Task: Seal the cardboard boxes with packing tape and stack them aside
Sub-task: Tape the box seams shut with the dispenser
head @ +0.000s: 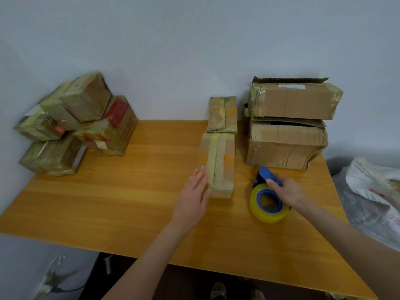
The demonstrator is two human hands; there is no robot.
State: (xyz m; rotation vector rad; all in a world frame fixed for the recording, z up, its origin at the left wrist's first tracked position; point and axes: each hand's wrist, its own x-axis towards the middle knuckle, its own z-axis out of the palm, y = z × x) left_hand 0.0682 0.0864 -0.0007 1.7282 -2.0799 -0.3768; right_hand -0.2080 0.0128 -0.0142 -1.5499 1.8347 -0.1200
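A long narrow cardboard box (218, 163) with yellowish tape lies in the middle of the wooden table (129, 191). My left hand (193, 194) lies flat against its near left side, fingers straight. To the right, my right hand (289, 190) grips the blue tape dispenser (267, 176), which carries a roll of clear yellow tape (268, 203) and rests on the table. A second narrow taped box (223, 114) lies just behind the first one.
A pile of several taped boxes (78, 122) is stacked at the far left against the wall. Two larger boxes (287, 122) with loose top flaps stand stacked at the far right. A plastic bag (372, 195) sits off the table's right edge.
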